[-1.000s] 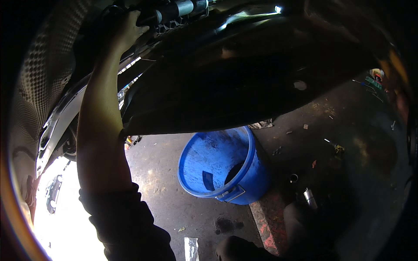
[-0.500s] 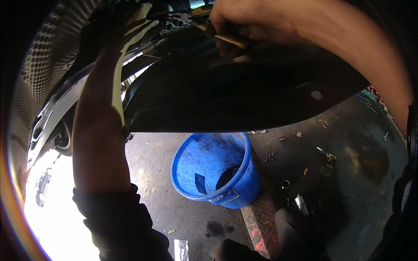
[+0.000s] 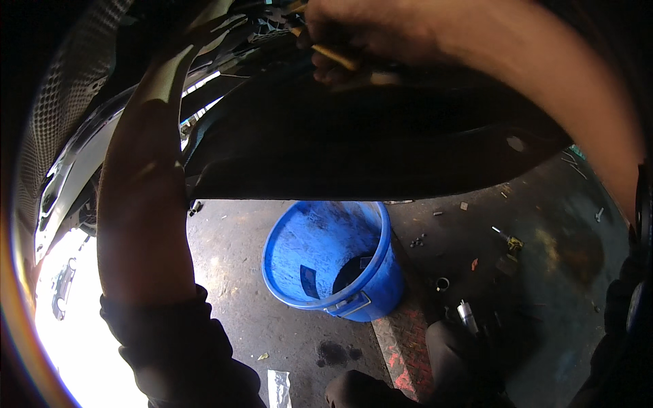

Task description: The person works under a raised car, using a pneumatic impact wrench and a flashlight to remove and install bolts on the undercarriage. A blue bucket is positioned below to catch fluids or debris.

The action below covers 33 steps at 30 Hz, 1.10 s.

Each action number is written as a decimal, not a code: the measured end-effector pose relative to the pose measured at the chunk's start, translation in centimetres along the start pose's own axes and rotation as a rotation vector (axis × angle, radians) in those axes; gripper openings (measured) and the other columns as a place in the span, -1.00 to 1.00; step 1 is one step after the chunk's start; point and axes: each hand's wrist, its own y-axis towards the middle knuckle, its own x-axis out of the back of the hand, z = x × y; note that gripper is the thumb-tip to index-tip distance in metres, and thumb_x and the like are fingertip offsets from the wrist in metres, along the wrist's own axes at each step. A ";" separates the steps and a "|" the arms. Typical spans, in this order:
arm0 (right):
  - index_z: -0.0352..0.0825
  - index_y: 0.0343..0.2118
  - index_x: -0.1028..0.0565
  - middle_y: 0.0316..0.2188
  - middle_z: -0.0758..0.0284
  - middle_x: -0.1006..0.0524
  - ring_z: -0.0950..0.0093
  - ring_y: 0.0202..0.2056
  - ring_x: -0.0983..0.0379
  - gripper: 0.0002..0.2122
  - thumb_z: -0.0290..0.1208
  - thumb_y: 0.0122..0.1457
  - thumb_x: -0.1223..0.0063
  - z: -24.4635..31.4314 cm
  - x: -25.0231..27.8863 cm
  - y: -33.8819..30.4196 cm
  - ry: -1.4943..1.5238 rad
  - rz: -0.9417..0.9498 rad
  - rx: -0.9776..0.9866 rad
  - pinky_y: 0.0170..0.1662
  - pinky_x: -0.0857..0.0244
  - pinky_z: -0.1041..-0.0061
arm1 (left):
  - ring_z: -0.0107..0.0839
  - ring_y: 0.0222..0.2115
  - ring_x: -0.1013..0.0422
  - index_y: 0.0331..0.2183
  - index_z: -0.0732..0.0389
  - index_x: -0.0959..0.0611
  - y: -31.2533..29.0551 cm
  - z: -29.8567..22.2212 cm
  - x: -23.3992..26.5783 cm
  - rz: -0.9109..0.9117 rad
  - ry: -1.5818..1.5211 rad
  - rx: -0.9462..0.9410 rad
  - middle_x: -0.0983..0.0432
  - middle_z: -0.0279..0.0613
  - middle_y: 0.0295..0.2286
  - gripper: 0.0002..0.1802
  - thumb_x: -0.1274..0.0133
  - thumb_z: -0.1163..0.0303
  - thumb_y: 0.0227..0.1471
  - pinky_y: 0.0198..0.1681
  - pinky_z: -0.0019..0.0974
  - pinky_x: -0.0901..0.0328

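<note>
Overhead, among dark vehicle parts, my right hand (image 3: 360, 34) is closed round a yellow-handled tool (image 3: 335, 57). The tool's working end lies in shadow, so its exact kind cannot be made out. To the left, my left hand (image 3: 221, 24) reaches up beside small metal and plastic parts (image 3: 269, 27), its fingers stretched out in patchy sunlight. Shadow hides its fingertips and whatever they touch. Below both hands spreads a large dark curved panel (image 3: 354, 156).
Beneath the panel a blue bucket (image 3: 401, 285) stands on the stained floor. A red-worn metal strip (image 3: 401, 353) runs beside it. To the right lie a silver cylinder (image 3: 467, 316), a yellow tool (image 3: 513, 243), a ring (image 3: 443, 284) and small hardware. A textured liner (image 3: 71, 88) borders the left.
My right hand and the yellow-handled tool have shifted left and slightly up. My left forearm has moved slightly left, and its hand sits higher at the view's edge. The view has shifted a little.
</note>
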 end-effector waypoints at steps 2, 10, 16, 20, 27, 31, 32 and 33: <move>-0.41 -0.04 -0.53 -0.20 0.14 -0.57 0.32 -0.17 -0.56 -0.67 -0.31 0.23 0.00 -0.1 0.3 0.3 0.012 -0.005 0.004 -0.11 -0.44 0.36 | -0.19 -0.21 -0.56 0.00 0.28 -0.58 0.3 0.2 -0.1 0.003 -0.011 0.009 -0.58 0.03 -0.20 -0.54 -0.15 0.14 0.22 -0.13 -0.15 -0.45; -0.40 -0.04 -0.53 -0.18 0.15 -0.56 0.32 -0.16 -0.55 -0.68 -0.35 0.20 -0.01 0.1 -0.8 1.3 0.127 -0.019 0.002 -0.12 -0.44 0.37 | -0.23 -0.29 -0.55 -0.05 0.27 -0.60 0.8 0.4 0.0 0.012 -0.056 0.044 -0.59 -0.02 -0.28 -0.60 -0.13 0.16 0.24 -0.19 -0.18 -0.44; -0.40 -0.04 -0.53 -0.16 0.16 -0.55 0.33 -0.15 -0.55 -0.68 -0.37 0.18 -0.02 1.1 -1.8 0.9 0.235 -0.061 -0.028 -0.14 -0.44 0.38 | -0.27 -0.35 -0.55 -0.09 0.26 -0.62 0.7 -0.2 0.3 0.021 -0.129 0.112 -0.59 -0.05 -0.35 -0.64 -0.12 0.18 0.25 -0.24 -0.20 -0.44; -0.39 -0.04 -0.53 -0.15 0.16 -0.54 0.33 -0.14 -0.55 -0.68 -0.39 0.16 -0.03 1.4 -2.3 0.3 0.292 -0.062 -0.064 -0.14 -0.44 0.39 | -0.29 -0.38 -0.55 -0.12 0.26 -0.63 0.2 -0.9 0.6 0.026 -0.219 0.187 -0.60 -0.07 -0.39 -0.66 -0.11 0.19 0.25 -0.27 -0.21 -0.44; -0.39 -0.04 -0.52 -0.13 0.17 -0.53 0.33 -0.13 -0.55 -0.68 -0.43 0.13 -0.04 1.8 -2.4 0.4 0.387 -0.099 -0.111 -0.16 -0.45 0.40 | -0.37 -0.48 -0.51 -0.23 0.23 -0.63 0.9 -1.6 1.0 0.060 -0.215 0.213 -0.55 -0.14 -0.50 -0.72 -0.03 0.21 0.29 -0.34 -0.26 -0.40; -0.38 -0.04 -0.52 -0.12 0.17 -0.53 0.34 -0.12 -0.55 -0.68 -0.44 0.12 -0.05 1.6 -2.7 1.0 0.432 -0.133 -0.130 -0.16 -0.45 0.41 | -0.42 -0.53 -0.48 -0.36 0.20 -0.61 1.5 -1.4 0.9 0.035 0.149 0.027 -0.50 -0.18 -0.57 -0.75 0.04 0.29 0.31 -0.40 -0.29 -0.38; -0.38 -0.04 -0.52 -0.12 0.17 -0.53 0.34 -0.12 -0.55 -0.68 -0.45 0.12 -0.05 1.4 -2.7 1.3 0.441 -0.142 -0.141 -0.17 -0.45 0.41 | -0.41 -0.54 -0.49 -0.37 0.20 -0.61 1.6 -1.6 0.5 -0.028 0.051 0.081 -0.52 -0.16 -0.57 -0.78 0.03 0.33 0.29 -0.41 -0.28 -0.40; -0.38 -0.04 -0.52 -0.12 0.17 -0.53 0.34 -0.12 -0.55 -0.67 -0.45 0.11 -0.05 1.1 -2.7 1.5 0.448 -0.147 -0.146 -0.17 -0.45 0.41 | -0.41 -0.53 -0.51 -0.36 0.20 -0.62 1.9 -1.5 0.6 0.005 0.182 -0.006 -0.54 -0.15 -0.56 -0.79 0.02 0.34 0.28 -0.41 -0.26 -0.41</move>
